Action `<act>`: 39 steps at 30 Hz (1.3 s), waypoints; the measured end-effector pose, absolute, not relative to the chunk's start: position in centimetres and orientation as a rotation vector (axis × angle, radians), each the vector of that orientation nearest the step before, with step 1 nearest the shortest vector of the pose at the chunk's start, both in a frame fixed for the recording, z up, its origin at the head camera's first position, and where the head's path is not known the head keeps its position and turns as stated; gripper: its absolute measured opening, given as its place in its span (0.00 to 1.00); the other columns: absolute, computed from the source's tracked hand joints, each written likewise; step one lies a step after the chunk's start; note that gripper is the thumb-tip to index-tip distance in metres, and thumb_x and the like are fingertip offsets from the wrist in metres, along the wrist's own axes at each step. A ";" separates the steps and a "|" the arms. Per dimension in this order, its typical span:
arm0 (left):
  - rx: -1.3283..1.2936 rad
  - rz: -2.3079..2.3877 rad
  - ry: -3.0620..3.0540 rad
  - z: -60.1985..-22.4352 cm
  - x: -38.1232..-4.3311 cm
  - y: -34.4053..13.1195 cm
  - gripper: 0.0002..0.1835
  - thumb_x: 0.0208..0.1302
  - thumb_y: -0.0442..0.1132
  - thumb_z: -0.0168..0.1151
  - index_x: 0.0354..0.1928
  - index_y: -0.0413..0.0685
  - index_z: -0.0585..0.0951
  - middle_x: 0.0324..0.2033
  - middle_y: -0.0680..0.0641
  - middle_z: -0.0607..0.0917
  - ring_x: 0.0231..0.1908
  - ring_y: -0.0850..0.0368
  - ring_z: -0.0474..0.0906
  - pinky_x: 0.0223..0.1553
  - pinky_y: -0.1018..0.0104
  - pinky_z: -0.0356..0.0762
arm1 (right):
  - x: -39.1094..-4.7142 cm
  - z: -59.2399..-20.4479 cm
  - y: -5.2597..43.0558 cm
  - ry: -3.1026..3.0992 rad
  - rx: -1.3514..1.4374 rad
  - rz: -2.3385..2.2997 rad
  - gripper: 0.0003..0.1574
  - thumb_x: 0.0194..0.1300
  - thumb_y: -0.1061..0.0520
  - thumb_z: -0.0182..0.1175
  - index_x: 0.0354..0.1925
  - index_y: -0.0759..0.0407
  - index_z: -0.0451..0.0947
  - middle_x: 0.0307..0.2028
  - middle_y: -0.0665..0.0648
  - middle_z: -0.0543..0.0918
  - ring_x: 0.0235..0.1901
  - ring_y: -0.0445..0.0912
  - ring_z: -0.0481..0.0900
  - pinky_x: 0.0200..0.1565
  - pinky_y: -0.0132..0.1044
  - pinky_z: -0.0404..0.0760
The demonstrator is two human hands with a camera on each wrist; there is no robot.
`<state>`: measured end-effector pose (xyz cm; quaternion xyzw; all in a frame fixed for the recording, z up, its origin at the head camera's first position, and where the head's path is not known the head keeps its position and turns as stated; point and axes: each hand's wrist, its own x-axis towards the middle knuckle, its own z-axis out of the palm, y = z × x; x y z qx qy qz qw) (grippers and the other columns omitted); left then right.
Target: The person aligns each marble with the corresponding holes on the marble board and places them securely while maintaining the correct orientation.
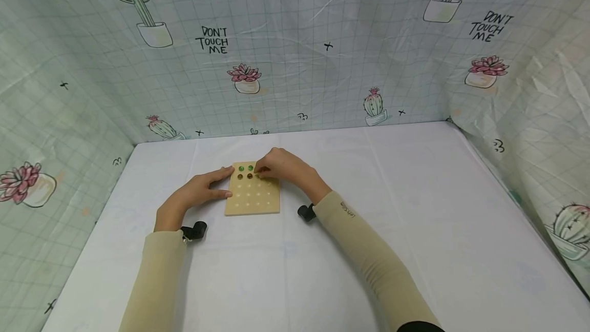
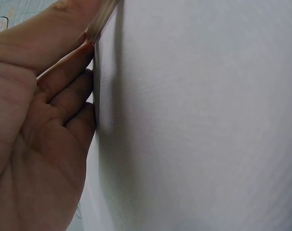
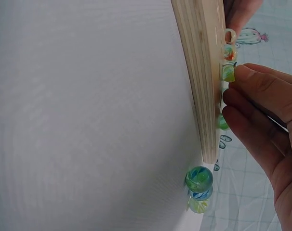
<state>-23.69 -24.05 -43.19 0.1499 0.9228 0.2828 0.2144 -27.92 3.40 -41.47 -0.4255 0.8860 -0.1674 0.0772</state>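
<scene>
A square wooden board (image 1: 252,204) with rows of shallow round hollows lies flat on the white table. Green marbles (image 1: 241,168) sit in its far row, with amber-looking marbles (image 1: 240,177) in the row nearer. My right hand (image 1: 282,165) is over the board's far right part; in the right wrist view its thumb and forefinger pinch a yellow-green glass marble (image 3: 228,73) at the board's surface. Along the board's left edge rests my left hand (image 1: 197,191), thumb and forefinger spread and touching the edge. The left wrist view shows its other fingers (image 2: 71,94) extended.
Beyond the board's end in the right wrist view, several loose marbles (image 3: 199,179) lie on the table; the right hand hides that spot from the head view. White cloth covers the table (image 1: 369,250). A cactus-print curtain (image 1: 295,65) rises behind and at both sides.
</scene>
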 end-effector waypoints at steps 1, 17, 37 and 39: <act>0.416 0.785 2.559 -43.2 -23.7 -24.1 0.46 0.65 0.55 0.68 0.80 0.59 0.58 0.79 0.40 0.53 0.78 0.38 0.45 0.75 0.37 0.47 | -27.9 -41.5 3.4 2.657 -1.270 -0.503 0.14 0.70 0.55 0.66 0.52 0.55 0.88 0.46 0.50 0.90 0.37 0.37 0.82 0.46 0.27 0.81; 0.405 0.810 2.555 -43.4 -23.8 -24.1 0.46 0.64 0.55 0.69 0.80 0.59 0.59 0.79 0.42 0.53 0.79 0.39 0.45 0.75 0.36 0.46 | -28.6 -40.6 6.6 2.686 -1.198 -0.591 0.12 0.70 0.58 0.67 0.50 0.55 0.89 0.45 0.50 0.90 0.39 0.37 0.84 0.45 0.26 0.81; 0.406 0.806 2.552 -43.3 -23.8 -24.1 0.46 0.64 0.56 0.69 0.80 0.59 0.58 0.79 0.42 0.53 0.79 0.38 0.44 0.75 0.36 0.46 | -29.5 -42.1 11.4 2.640 -1.101 -0.542 0.14 0.68 0.61 0.68 0.51 0.57 0.88 0.49 0.51 0.89 0.47 0.41 0.86 0.53 0.32 0.82; 0.407 0.811 2.552 -43.4 -23.8 -24.1 0.47 0.64 0.56 0.69 0.80 0.59 0.58 0.79 0.42 0.53 0.79 0.39 0.44 0.75 0.37 0.46 | -29.5 -42.1 11.5 2.638 -1.085 -0.542 0.14 0.68 0.61 0.68 0.52 0.58 0.88 0.49 0.52 0.89 0.47 0.42 0.86 0.53 0.32 0.82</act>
